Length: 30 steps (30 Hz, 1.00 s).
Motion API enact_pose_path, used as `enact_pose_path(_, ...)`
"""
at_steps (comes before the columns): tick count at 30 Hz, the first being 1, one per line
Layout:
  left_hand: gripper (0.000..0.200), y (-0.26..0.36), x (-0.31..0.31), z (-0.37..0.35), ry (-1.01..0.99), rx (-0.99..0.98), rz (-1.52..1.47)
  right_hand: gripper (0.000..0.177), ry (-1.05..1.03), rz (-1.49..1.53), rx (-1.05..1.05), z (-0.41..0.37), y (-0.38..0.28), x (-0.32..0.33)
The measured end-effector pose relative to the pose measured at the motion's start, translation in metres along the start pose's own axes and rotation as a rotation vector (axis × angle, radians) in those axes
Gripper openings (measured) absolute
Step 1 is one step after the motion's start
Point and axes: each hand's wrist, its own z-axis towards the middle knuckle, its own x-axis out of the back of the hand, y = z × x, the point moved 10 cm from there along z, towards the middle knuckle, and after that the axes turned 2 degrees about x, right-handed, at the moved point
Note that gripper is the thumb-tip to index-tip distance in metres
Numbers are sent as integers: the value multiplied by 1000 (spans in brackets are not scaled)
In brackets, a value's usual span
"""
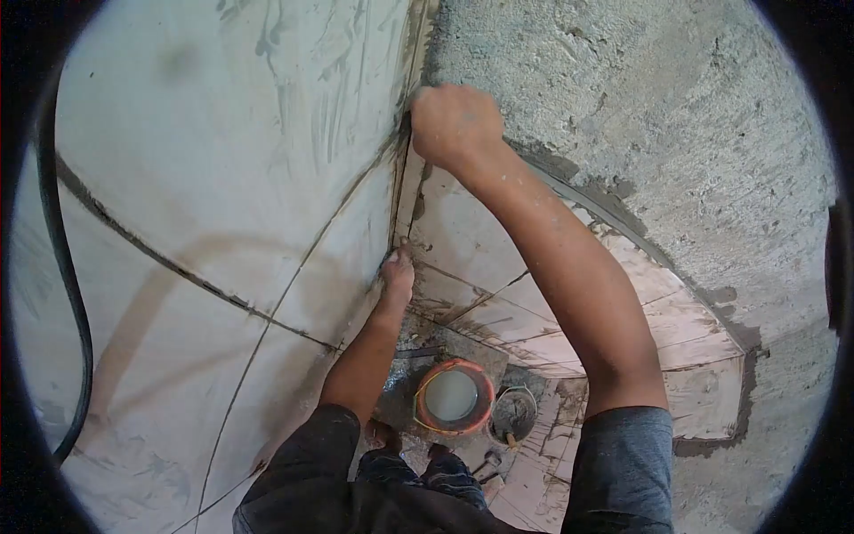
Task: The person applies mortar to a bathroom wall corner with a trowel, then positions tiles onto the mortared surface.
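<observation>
High up in the corner, my right hand (pixel 456 125) is closed in a fist against the edge where the tiled wall (pixel 213 133) meets the rough cement wall (pixel 623 98). Its fingertips and anything in them are hidden. Lower down, my left hand (pixel 399 267) touches the corner joint beside a narrow upright tile strip (pixel 407 191); its fingers are small and partly hidden, so their hold is unclear. Dark joint lines and smears of mortar mark the tiles around both hands.
On the floor below stand an orange-rimmed bucket (pixel 488 400) with cloudy liquid and a dark pail (pixel 527 405). A hammer-like tool (pixel 489 463) lies near my feet. A black cable (pixel 62 258) hangs at the left. Tiles (pixel 694 392) cover the lower right wall.
</observation>
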Motion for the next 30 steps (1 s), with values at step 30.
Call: enact_pose_path(30,42,-7,-11,18,-159,-161,371,16,107,-38,56,-3,-1,-3)
